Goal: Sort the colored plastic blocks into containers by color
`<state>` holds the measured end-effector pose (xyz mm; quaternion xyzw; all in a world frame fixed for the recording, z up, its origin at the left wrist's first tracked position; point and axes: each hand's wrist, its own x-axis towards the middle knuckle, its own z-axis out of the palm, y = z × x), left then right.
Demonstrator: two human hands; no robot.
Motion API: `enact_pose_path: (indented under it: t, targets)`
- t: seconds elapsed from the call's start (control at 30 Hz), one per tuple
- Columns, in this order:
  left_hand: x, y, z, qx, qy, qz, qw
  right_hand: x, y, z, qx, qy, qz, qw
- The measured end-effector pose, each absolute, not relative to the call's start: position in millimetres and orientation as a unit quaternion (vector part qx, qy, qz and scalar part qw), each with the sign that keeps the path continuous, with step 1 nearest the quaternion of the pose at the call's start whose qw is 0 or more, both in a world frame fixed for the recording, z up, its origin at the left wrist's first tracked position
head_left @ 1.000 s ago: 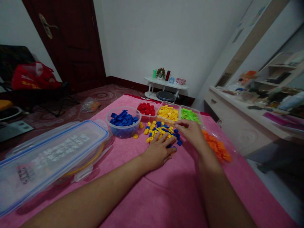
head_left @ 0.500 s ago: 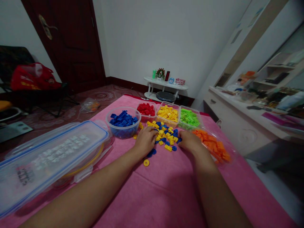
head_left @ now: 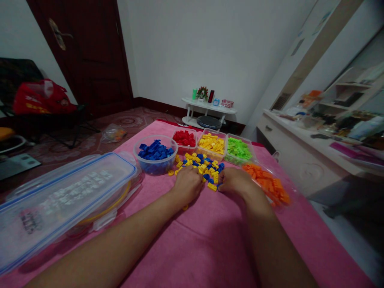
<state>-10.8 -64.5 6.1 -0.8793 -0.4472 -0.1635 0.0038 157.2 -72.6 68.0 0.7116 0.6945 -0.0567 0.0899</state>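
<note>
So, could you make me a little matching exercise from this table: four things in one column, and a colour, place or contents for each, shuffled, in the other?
1. Round bowl
2. Loose pile
3. Green pieces
4. Tablecloth

A. Pink
B. Just right of the box of yellow pieces
C. Yellow and blue mixed
D. Holds blue pieces

Pairs: 1-D, 2-C, 3-B, 4-A

White lettering on the blue-rimmed plastic lid (head_left: 69, 204), white and yellow characters across the red bag (head_left: 45, 98), and not one word is readable!
</note>
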Motion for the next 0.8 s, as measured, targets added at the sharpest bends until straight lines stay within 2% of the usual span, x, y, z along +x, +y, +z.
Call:
enact_pose_path:
  t: [0.37, 0.53, 0.63, 0.8]
  targets:
    - [-7, -62, 2, -0.858, -0.493, -0.144, 0.028, 152, -71, 63, 0.710, 0.696, -0.039, 0.106]
    - [-13, -61, 8, -0.846, -0.487, -0.214, -0.018, 146, -71, 62, 0.712, 0.692, -0.029, 0.117]
    - [-12, -57, 12, -0.793, -0.489, -0.322, -0.170, 147, -71, 59, 0.708, 0.698, -0.029, 0.107]
    - [-2, -53, 14, -0.566, -0.380, -0.453, -0.575, 162, -70, 67, 0.694, 0.717, -0.055, 0.033]
